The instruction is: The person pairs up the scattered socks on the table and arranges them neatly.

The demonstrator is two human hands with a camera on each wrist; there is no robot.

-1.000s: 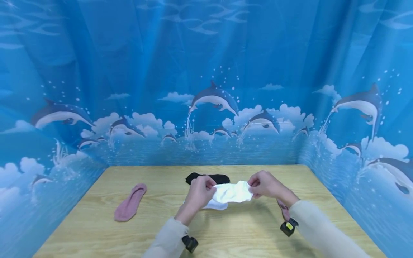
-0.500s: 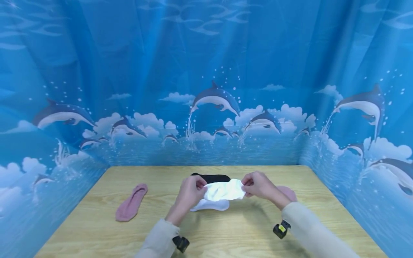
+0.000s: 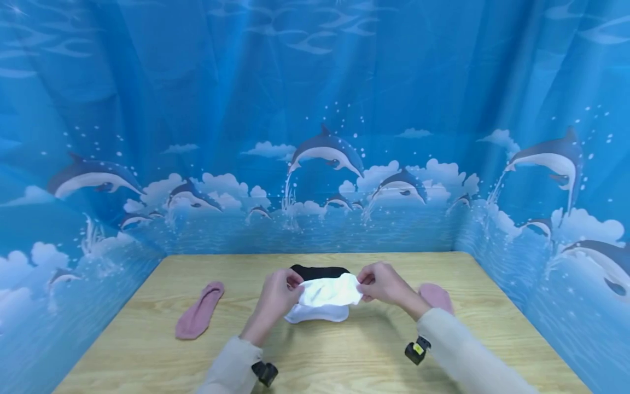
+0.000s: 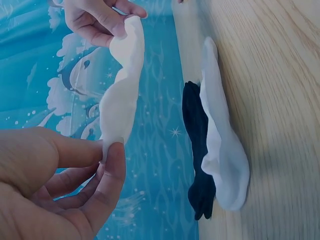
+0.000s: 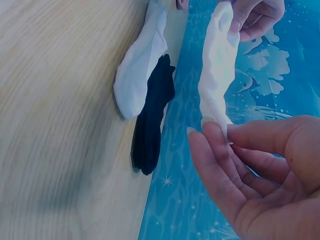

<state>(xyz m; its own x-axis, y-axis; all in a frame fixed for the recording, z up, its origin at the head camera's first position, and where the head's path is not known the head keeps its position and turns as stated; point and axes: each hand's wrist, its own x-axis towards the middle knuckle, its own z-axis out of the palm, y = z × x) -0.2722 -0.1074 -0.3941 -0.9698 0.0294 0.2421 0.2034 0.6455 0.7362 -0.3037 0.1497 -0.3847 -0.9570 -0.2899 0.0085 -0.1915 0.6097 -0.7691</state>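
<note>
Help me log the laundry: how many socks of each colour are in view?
White: 2 (held white sock, lower white sock)
Black: 1 (black sock)
Pink: 2 (left pink sock, right pink sock)
Total: 5

In the head view, the held white sock (image 3: 328, 293) hides the black sock's (image 3: 320, 272) near edge.

1. White sock in the air (image 3: 328, 291): soft, matt cloth, rumpled.
2. White sock on the table (image 3: 317, 313): matt cloth, fairly smooth.
3. Black sock (image 3: 320, 272): matt cloth.
4. Pink sock (image 3: 199, 313): matt, knit-looking cloth.
5. Table (image 3: 143, 355): smooth, wood-grained top.
6. Curtain (image 3: 295, 82): smooth, faintly shiny; cloth or plastic, unclear.
7. Sleeve (image 3: 472, 347): matt cloth.
</note>
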